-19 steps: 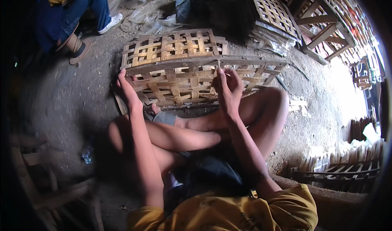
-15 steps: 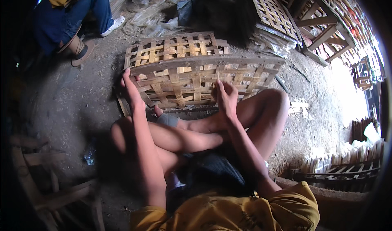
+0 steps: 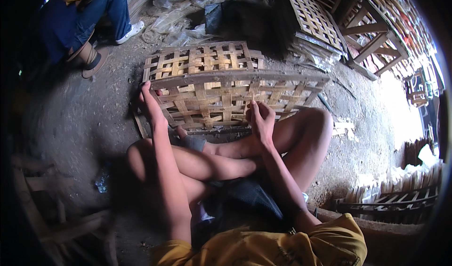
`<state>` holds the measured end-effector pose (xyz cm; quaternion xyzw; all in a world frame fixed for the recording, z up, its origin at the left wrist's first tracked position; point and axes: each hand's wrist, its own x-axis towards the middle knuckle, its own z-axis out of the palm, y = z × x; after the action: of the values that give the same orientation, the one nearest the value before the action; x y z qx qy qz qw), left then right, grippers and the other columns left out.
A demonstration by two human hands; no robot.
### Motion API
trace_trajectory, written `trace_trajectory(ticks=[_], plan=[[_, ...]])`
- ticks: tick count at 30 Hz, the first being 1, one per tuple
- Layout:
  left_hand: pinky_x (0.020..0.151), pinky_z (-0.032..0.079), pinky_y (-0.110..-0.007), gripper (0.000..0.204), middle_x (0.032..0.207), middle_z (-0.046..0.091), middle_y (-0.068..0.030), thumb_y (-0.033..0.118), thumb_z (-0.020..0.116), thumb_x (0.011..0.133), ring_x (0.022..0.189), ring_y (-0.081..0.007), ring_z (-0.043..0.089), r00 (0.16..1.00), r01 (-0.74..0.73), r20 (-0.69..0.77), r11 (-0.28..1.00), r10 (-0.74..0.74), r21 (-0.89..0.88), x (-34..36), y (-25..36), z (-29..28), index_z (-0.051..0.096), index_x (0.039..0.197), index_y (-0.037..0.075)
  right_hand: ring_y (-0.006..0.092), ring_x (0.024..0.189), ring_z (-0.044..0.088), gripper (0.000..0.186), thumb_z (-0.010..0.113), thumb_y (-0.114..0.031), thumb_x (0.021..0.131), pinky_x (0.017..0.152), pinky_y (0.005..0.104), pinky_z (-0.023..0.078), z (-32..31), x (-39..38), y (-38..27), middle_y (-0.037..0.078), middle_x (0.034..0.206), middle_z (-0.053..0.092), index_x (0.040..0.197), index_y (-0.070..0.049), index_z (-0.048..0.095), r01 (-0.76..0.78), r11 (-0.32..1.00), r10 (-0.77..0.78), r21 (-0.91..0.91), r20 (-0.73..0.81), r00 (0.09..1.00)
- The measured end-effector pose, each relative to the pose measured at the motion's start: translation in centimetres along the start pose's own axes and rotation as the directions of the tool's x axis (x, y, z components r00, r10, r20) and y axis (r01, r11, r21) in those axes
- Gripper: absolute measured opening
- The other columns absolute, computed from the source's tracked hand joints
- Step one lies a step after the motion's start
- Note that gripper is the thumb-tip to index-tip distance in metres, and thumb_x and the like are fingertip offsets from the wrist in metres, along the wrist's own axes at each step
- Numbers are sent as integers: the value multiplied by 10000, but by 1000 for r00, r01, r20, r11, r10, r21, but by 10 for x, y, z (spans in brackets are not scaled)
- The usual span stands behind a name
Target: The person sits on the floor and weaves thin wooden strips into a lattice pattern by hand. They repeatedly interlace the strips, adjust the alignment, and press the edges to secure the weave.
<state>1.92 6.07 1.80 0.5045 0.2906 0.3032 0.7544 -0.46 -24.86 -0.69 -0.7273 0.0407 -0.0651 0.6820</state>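
A woven bamboo panel (image 3: 201, 99) with a dark wooden strip along its top edge stands tilted on the ground before my crossed legs. At its left edge my left hand (image 3: 149, 103) is closed round the frame, some fingers hidden behind it. My right hand (image 3: 262, 117) is closed in front of the weave, right of the panel's middle, thumb uppermost. A thin pale sliver shows at its thumb tip; whether that is held or part of the weave I cannot tell. Behind stands or lies a second woven bamboo panel (image 3: 197, 59), partly covered.
Another person (image 3: 101, 16) sits at the far left. Crumpled plastic sheeting (image 3: 181, 12) lies at the back. A stack of woven panels (image 3: 315, 19) and a wooden rack (image 3: 376, 44) stand far right. Near left is a wooden stool-like frame (image 3: 44, 205), dim and blurred.
The panel's upper edge sits slightly lower in view, and my right hand is a little lower too. My left hand keeps its hold on the left edge.
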Motion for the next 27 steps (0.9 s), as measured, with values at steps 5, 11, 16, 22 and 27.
trace_trajectory(ticks=[5, 11, 16, 22, 27], plan=[[769, 442, -294, 359, 845, 539, -8, 446, 632, 909, 770, -142, 514, 1000, -6, -16, 1000, 6, -29, -10, -2, -2, 610, 1008, 102, 81, 612, 522, 282, 590, -177, 1043, 576, 265, 431, 21, 6, -39, 19, 688, 591, 872, 46, 621, 216, 974, -215, 65, -23, 976], [799, 452, -319, 499, 929, 545, -26, 462, 669, 858, 832, -150, 518, 998, 15, -59, 1000, -15, 6, -10, 8, 5, 610, 1170, 77, 67, 603, 481, 308, 566, -177, 1056, 549, 252, 399, 16, 6, -1, -2, 674, 544, 808, 6, 582, -5, 975, 1, 221, 18, 1000], [805, 450, -311, 491, 950, 558, -23, 465, 659, 861, 829, -159, 524, 993, 16, -121, 1000, -13, 24, -20, 12, 5, 616, 1167, 83, 52, 604, 444, 306, 554, -190, 1065, 538, 242, 369, 27, 6, -33, -32, 687, 518, 813, -17, 566, 71, 940, -90, 332, 41, 995], [760, 452, -302, 413, 922, 586, -20, 422, 647, 879, 786, -152, 530, 995, 11, -100, 1000, -12, -6, -21, 10, 5, 643, 1094, 69, 35, 602, 418, 333, 538, -238, 1072, 534, 227, 338, 33, 2, -27, -48, 687, 498, 784, -72, 529, -50, 922, 29, 383, 61, 998], [722, 453, -294, 358, 898, 609, -18, 386, 637, 894, 751, -146, 535, 996, -14, -86, 998, 9, -57, -13, 6, 3, 665, 1034, 57, 35, 607, 397, 330, 531, -251, 1076, 525, 223, 316, 31, -2, -45, -58, 694, 487, 795, -79, 533, 49, 897, -43, 440, -24, 999]])
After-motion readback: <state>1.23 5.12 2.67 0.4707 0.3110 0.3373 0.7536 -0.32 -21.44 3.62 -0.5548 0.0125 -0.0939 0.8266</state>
